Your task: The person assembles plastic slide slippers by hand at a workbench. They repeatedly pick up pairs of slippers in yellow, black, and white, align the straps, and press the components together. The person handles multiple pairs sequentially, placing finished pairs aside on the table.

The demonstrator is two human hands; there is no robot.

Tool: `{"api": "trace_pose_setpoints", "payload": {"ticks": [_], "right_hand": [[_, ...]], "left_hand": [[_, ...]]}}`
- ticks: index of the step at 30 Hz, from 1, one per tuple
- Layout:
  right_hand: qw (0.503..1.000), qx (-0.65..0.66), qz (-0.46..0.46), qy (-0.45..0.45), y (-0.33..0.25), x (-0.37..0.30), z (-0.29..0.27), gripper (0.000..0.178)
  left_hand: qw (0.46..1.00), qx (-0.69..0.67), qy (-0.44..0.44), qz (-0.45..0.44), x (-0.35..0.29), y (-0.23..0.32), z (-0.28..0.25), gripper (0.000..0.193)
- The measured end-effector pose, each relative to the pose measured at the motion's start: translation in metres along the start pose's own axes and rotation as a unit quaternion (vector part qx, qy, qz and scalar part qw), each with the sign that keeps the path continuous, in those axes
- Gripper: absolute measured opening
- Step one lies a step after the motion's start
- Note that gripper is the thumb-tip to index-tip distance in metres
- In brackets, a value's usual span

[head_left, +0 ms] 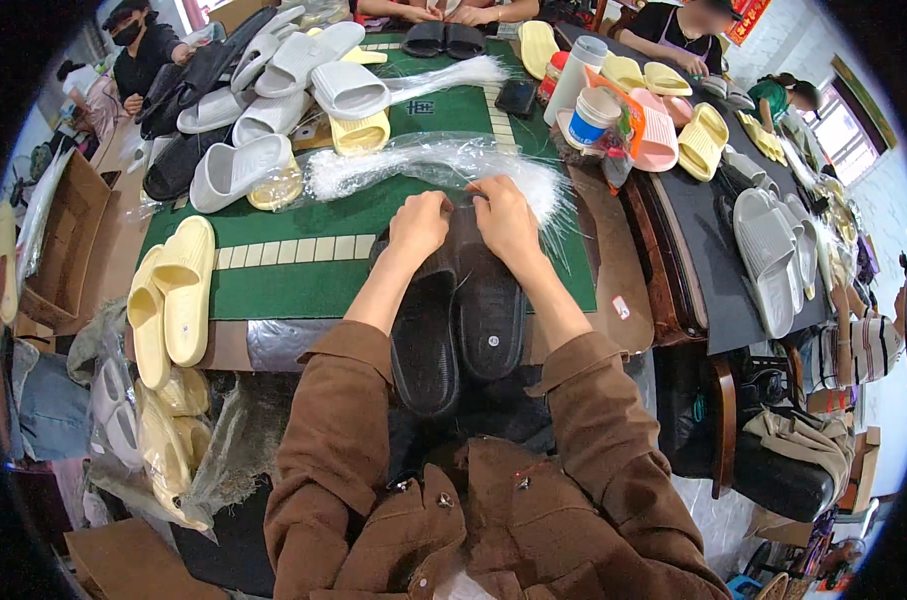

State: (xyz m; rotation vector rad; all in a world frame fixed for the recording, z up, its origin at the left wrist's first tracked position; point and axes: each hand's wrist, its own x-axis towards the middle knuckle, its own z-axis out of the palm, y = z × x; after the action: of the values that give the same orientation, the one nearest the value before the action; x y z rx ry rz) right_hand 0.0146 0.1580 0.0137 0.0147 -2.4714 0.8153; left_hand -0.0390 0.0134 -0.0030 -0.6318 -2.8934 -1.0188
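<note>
A pair of black slide slippers lies side by side before me, the left slipper [425, 345] and the right slipper [490, 325] reaching over the table's near edge. My left hand [418, 228] is closed with curled fingers at the far end of the left slipper. Close by, my right hand [506, 220] pinches thumb and fingers together over the far end of the right one. What sits between the fingertips is too small or hidden to make out. Just beyond both hands, a bundle of clear thin plastic strands [373, 172] lies across the green mat [303, 222].
Grey slippers [235, 172] and other slides are heaped at the back left. A yellow pair [185, 290] rests at the left edge. A white-and-blue cup [593, 115] stands back right, near pink slippers [653, 130]. Other people work around the tables.
</note>
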Motion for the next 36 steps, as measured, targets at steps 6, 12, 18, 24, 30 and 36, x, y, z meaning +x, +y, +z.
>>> {"api": "trace_pose_setpoints", "payload": {"ticks": [6,12,18,24,30,36], "right_hand": [[0.996,-0.029,-0.004,-0.079,0.007,0.007,-0.002,0.021],[0.998,-0.026,-0.021,-0.062,-0.009,0.019,0.003,0.033],[0.999,-0.018,0.043,-0.018,-0.028,0.018,0.013,0.026],[0.999,0.014,0.008,-0.031,-0.019,0.015,0.018,0.013],[0.999,0.025,-0.015,-0.018,-0.02,0.011,0.019,0.011],[0.999,0.043,0.004,0.012,-0.023,0.01,0.019,0.01]], "left_hand": [[0.998,-0.035,0.041,0.032,-0.007,-0.002,-0.002,0.014],[0.959,-0.21,0.183,-0.058,-0.014,0.002,-0.01,0.013],[0.961,-0.19,0.191,-0.06,-0.018,0.001,-0.009,0.015],[0.97,-0.15,0.186,-0.04,-0.017,0.005,-0.007,0.017],[0.982,-0.093,0.166,0.006,-0.02,0.009,-0.008,0.013],[0.978,-0.086,0.181,0.053,-0.022,0.013,-0.008,0.01]]}}
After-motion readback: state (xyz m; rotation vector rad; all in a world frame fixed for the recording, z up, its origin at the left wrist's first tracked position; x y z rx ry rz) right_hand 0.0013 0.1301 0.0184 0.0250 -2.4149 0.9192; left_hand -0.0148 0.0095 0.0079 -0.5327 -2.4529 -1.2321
